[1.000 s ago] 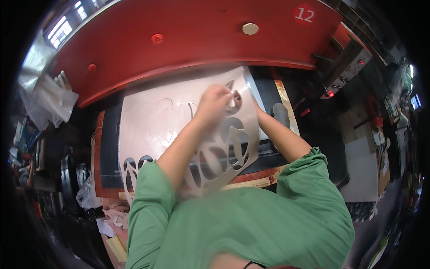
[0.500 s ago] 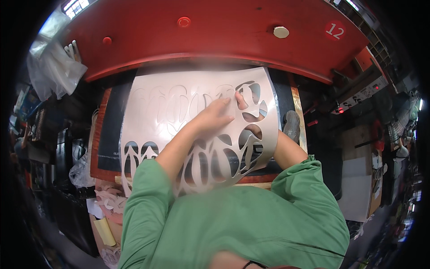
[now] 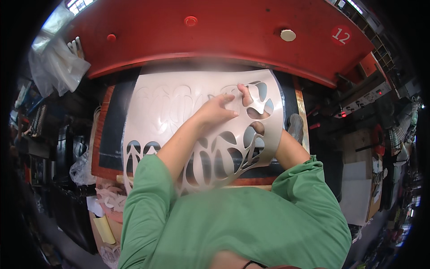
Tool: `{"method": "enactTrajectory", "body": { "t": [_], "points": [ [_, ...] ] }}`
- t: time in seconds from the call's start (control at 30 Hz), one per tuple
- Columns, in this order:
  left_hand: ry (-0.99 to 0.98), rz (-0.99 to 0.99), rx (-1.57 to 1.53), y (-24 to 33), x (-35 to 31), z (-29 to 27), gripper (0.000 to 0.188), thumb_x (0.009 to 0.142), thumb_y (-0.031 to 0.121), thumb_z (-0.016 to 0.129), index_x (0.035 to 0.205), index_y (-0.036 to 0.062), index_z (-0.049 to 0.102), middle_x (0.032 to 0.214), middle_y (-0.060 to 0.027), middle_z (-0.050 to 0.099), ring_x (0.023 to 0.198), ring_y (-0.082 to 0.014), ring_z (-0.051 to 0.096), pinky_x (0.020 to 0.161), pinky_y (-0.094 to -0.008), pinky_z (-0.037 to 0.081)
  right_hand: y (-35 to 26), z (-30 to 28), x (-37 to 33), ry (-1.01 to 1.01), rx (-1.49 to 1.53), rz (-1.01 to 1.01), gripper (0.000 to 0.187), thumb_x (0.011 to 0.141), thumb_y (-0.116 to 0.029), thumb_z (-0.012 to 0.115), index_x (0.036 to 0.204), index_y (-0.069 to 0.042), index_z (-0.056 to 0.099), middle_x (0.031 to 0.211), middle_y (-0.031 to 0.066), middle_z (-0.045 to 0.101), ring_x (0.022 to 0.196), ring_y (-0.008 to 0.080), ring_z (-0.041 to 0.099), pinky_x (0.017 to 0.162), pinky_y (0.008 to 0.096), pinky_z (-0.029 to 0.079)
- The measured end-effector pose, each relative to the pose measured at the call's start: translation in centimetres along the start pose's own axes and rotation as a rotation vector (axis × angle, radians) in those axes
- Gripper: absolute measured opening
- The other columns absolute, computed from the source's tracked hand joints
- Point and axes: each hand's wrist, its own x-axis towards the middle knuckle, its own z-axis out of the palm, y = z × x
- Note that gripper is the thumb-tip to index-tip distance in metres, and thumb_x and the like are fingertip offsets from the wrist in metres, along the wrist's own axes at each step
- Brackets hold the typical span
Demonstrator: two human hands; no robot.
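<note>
A large pale pinkish-white sheet [image 3: 156,80] with a smooth sheen lies over the dark work surface. Rows of curved shapes are cut in it: cut pieces still sit in the upper row, while open holes run along the near and right parts. My left hand [image 3: 217,110] rests over the sheet's middle, thumb and fingers apart, near the outlined shapes. From the right, my right hand [image 3: 257,127] reaches under the lifted, curling right side. Its fingertips come up through a hole and grip the sheet at the hole's edge; the rest is mostly hidden.
A red machine beam [image 3: 215,36] with round buttons spans the far side. Plastic bags [image 3: 58,69] hang at left. A control box [image 3: 365,101] with lit indicators stands right. A grey sole-shaped piece [image 3: 295,127] lies by the board's right edge; pink scraps [image 3: 109,199] lie near left.
My right fingertips have come further up through the hole, and the sheet's right side is curled a little more. My left hand's fingers have spread slightly. The whole view has shifted slightly.
</note>
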Motion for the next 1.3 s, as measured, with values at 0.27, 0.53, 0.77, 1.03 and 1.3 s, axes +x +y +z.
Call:
{"method": "enactTrajectory", "body": {
  "t": [0.27, 0.53, 0.77, 1.03, 1.3],
  "points": [
    [0.019, 0.042, 0.396, 3.2, -0.9, 0.3, 0.062, 0.084, 0.023, 0.078, 0.135, -0.0022, 0.055, 0.109, -0.0168, 0.066, 0.094, -0.02, 0.066, 0.083, -0.0293, 0.053, -1.1, 0.2, 0.8, -0.046, -0.029, 0.005, 0.033, 0.095, -0.027, 0.059, 0.114, -0.001, 0.064, 0.107, 0.0147, 0.068, 0.098, 0.0245, 0.066, 0.083, 0.0369, 0.053],
    [0.075, 0.152, 0.024, 2.6, -0.4, 0.2, 0.051, 0.085, 0.015, 0.077, 0.13, -0.0009, 0.059, 0.112, -0.0114, 0.065, 0.094, -0.0162, 0.065, 0.086, -0.0273, 0.052, -2.1, 1.4, -0.5, -0.101, 0.037, 0.115, 0.034, 0.096, -0.029, 0.059, 0.115, -0.001, 0.064, 0.108, 0.0141, 0.068, 0.098, 0.0239, 0.066, 0.083, 0.0365, 0.052],
    [0.047, 0.272, -0.014, 1.1, -0.5, -0.2, 0.059, 0.077, 0.002, 0.068, 0.134, 0.0009, 0.056, 0.119, -0.0105, 0.063, 0.102, -0.017, 0.06, 0.09, -0.0288, 0.05, -1.6, 1.5, -4.1, -0.094, 0.134, 0.191, 0.035, 0.096, -0.03, 0.058, 0.116, -0.002, 0.063, 0.109, 0.0136, 0.068, 0.099, 0.0233, 0.066, 0.084, 0.0361, 0.052],
    [0.045, 0.262, 0.232, 1.6, -0.6, -0.5, 0.062, 0.073, 0.005, 0.069, 0.134, 0.0045, 0.057, 0.105, -0.0081, 0.063, 0.09, -0.0159, 0.061, 0.08, -0.0284, 0.051, -2.5, 1.9, -2.0, -0.119, 0.016, 0.076, 0.036, 0.097, -0.032, 0.058, 0.117, -0.002, 0.063, 0.11, 0.013, 0.068, 0.099, 0.0227, 0.066, 0.085, 0.0357, 0.052],
    [0.068, 0.354, 0.21, 1.2, 0.8, -1.5, 0.056, 0.075, 0.006, 0.07, 0.13, 0.0068, 0.061, 0.085, -0.0002, 0.056, 0.074, -0.0096, 0.055, 0.065, -0.025, 0.048, -2.3, 3.0, 0.0, -0.132, -0.088, -0.024, 0.037, 0.098, -0.033, 0.057, 0.117, -0.002, 0.063, 0.11, 0.0125, 0.067, 0.1, 0.0221, 0.065, 0.085, 0.0353, 0.052]
  ]
}}
